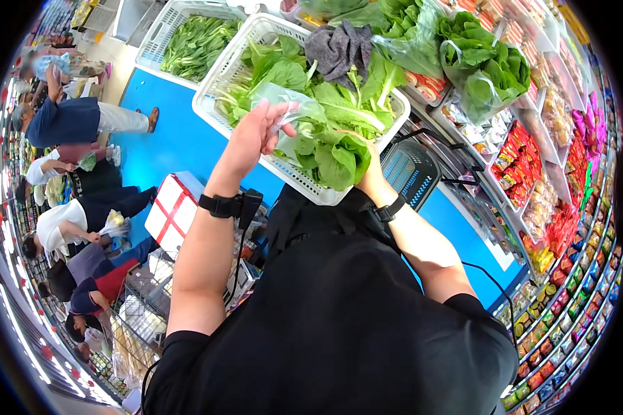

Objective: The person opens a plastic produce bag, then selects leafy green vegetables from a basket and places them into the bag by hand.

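Note:
My left hand [259,135] is at the near left of a white plastic crate [208,93], its fingers curled on a clear plastic bag [301,105]. The bag spreads over part of the greens. My right hand [372,167] grips a bunch of leafy greens [342,158] at the crate's near right side, with most of its fingers hidden behind the leaves. More long-stemmed greens [356,111] fill the crate. A crumpled grey cloth [339,50] lies on them at the back.
Another crate of greens [201,41] stands behind to the left. Bagged greens [484,66] rest on snack bins at the right. A dark basket [412,169] is close to my right arm. A red-taped white box [173,211], a shopping cart [142,311] and several people are at left.

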`<state>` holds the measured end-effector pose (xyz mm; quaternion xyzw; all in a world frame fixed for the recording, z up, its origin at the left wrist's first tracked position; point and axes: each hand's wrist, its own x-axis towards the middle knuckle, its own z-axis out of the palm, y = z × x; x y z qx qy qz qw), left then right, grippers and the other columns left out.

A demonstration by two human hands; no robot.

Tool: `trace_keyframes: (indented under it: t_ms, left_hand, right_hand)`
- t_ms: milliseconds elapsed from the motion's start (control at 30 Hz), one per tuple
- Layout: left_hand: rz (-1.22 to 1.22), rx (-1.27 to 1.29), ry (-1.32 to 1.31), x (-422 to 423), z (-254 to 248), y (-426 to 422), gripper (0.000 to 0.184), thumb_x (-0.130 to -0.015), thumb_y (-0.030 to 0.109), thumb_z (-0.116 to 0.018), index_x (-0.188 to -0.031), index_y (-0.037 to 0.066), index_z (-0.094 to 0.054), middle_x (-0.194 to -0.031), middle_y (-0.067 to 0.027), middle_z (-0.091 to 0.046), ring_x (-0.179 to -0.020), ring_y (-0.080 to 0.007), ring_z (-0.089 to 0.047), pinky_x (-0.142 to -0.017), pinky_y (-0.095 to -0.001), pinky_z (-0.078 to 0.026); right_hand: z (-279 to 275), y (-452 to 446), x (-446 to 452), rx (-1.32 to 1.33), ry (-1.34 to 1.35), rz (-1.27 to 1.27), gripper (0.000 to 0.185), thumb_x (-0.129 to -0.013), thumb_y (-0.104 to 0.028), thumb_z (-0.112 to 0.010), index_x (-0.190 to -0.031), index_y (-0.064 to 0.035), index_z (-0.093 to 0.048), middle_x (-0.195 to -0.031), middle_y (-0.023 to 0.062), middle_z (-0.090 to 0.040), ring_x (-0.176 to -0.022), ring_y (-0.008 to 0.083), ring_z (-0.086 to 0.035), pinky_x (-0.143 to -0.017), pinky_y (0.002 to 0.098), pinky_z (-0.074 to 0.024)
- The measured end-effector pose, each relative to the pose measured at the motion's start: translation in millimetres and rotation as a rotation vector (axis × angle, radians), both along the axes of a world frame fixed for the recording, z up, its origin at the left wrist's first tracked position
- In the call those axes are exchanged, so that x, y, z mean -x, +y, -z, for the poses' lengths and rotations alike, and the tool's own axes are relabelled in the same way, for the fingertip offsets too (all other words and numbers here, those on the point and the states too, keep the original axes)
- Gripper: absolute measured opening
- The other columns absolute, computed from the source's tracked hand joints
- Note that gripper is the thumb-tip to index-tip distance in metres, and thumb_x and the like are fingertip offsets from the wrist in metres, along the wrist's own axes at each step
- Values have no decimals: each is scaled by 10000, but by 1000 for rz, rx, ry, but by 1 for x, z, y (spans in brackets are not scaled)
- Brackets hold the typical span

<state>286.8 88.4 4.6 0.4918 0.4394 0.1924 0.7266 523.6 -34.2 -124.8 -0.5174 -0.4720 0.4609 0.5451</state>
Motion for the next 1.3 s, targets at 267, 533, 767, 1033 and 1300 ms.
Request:
trace_keyframes:
  t_ms: [267,533,767,1033,1300]
  left_hand:
    - [-8,78,-80,-13,-14,4,754,-1145,564,-247,-1531,-23,-522,-892,1,-570,-620,-53,-347,-562,-202,-279]
    - [121,0,56,-19,-41,7,760,-1144,591,-270,-1509,-13,-553,-849,10,-581,-600,-46,-356,-536,-216,-307]
    - [141,159,-52,-19,-45,-1,754,-1145,597,-273,-1495,-4,-565,-845,13,-590,-575,-45,-356,-521,-219,-302]
    - [204,253,-127,-21,-52,-2,774,-1148,600,-232,-1483,-10,-570,-826,-6,-597,-557,-41,-325,-507,-201,-277]
    - [222,315,-220,-16,-54,-4,832,-1124,659,-214,-1501,3,-560,-747,32,-538,-531,-29,-303,-499,-185,-264]
  right_hand:
    - [1,-6,-14,234,681,-8,373,-945,-146,-728,-1309,-66,-698,-1281,120,-686,-1135,263,-697,-971,361,-562]
    - [-42,14,-41,-196,-833,-485,636,-823,50,-619,-1400,-213,-674,-1356,113,-621,-1250,347,-623,-1044,420,-537]
    - [-61,20,-23,-400,-978,-569,654,-774,70,-633,-1375,-177,-696,-1358,60,-642,-1214,295,-644,-1006,407,-577]
    - [-35,58,5,-394,-1160,-597,345,-883,-86,-630,-1202,-151,-743,-1161,36,-678,-1061,262,-711,-863,406,-607]
    - [6,81,-3,-215,-839,-543,352,-953,0,-535,-1267,-78,-675,-1080,232,-733,-1040,424,-708,-852,507,-581]
